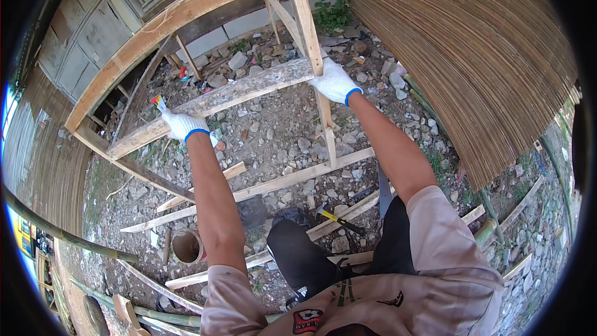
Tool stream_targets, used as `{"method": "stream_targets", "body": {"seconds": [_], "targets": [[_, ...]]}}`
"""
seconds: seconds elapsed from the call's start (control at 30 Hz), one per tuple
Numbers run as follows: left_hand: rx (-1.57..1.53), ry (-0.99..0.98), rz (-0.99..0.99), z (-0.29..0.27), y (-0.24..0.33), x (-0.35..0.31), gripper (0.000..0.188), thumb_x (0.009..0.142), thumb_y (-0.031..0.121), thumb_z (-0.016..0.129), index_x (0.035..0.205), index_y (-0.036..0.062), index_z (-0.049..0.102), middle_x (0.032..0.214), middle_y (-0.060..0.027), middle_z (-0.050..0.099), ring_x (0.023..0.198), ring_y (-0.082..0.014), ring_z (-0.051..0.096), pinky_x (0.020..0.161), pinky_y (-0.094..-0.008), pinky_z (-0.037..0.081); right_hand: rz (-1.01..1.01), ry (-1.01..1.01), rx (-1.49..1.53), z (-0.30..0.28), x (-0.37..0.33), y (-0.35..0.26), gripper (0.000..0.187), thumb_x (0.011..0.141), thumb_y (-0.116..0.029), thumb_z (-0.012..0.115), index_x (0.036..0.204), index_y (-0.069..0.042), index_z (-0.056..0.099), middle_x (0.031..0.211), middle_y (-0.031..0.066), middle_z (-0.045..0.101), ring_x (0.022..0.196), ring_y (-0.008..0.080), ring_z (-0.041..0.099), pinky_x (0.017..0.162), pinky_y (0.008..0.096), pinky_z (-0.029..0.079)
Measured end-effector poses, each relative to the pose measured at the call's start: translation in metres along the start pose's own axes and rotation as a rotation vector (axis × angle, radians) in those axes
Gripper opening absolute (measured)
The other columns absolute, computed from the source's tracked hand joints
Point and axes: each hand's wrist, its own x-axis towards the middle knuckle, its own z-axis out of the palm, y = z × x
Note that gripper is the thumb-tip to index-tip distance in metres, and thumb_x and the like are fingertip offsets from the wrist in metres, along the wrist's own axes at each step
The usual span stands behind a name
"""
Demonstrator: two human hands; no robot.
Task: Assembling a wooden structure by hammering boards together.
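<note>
Both my hands wear white knit gloves with blue cuffs. They are at a wooden frame (186,9) of nailed planks that stands in front of me. My left hand (185,126) is closed at the left part of the weathered crossbar (249,90). A small red-and-yellow object (159,102) sticks out past its fingers, its kind unclear. At the crossbar's right end, where it meets the upright post (305,22), my right hand (336,81) is closed round the joint. Its fingertips are partly hidden. On the ground before my knees lies a hammer (341,219) with a yellow and black handle.
A saw blade (384,193) stands beside my right leg. Loose wooden strips (305,175) and a bucket (186,246) lie on stony ground. A woven bamboo screen (460,56) rises at the right. Behind the frame is a wooden wall (99,22). Bamboo poles (74,236) lie at the left.
</note>
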Motion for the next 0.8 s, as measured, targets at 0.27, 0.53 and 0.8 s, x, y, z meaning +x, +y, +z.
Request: {"method": "stream_targets", "body": {"seconds": [0.27, 0.53, 0.8], "targets": [[0.029, 0.015, 0.014, 0.002, 0.013, 0.004, 0.064, 0.09, 0.037, 0.068, 0.139, 0.0007, 0.049, 0.137, -0.0168, 0.058, 0.119, -0.0358, 0.061, 0.099, -0.0555, 0.053, -0.107, -0.056, 0.077, -0.005, -0.01, -0.014, 0.056, 0.09, -0.02, 0.066, 0.141, -0.006, 0.049, 0.121, 0.0278, 0.067, 0.11, 0.0426, 0.065, 0.096, 0.0472, 0.052], [0.056, -0.025, 0.036, -0.003, 0.008, 0.034, 0.072, 0.09, 0.042, 0.065, 0.148, 0.0036, 0.044, 0.149, -0.0193, 0.052, 0.129, -0.0394, 0.057, 0.108, -0.058, 0.047, -0.026, -0.087, 0.013, 0.005, -0.005, -0.013, 0.055, 0.088, -0.022, 0.063, 0.139, -0.004, 0.054, 0.12, 0.0292, 0.067, 0.114, 0.0459, 0.063, 0.099, 0.0491, 0.051], [0.106, 0.105, 0.018, 0.009, 0.008, 0.013, 0.08, 0.088, 0.043, 0.069, 0.151, 0.0042, 0.039, 0.146, -0.0197, 0.054, 0.122, -0.0409, 0.061, 0.101, -0.0589, 0.053, -0.024, -0.032, 0.093, 0.004, -0.004, -0.008, 0.066, 0.084, -0.019, 0.067, 0.147, -0.014, 0.048, 0.122, 0.0286, 0.067, 0.112, 0.0447, 0.064, 0.095, 0.0465, 0.053]]}}
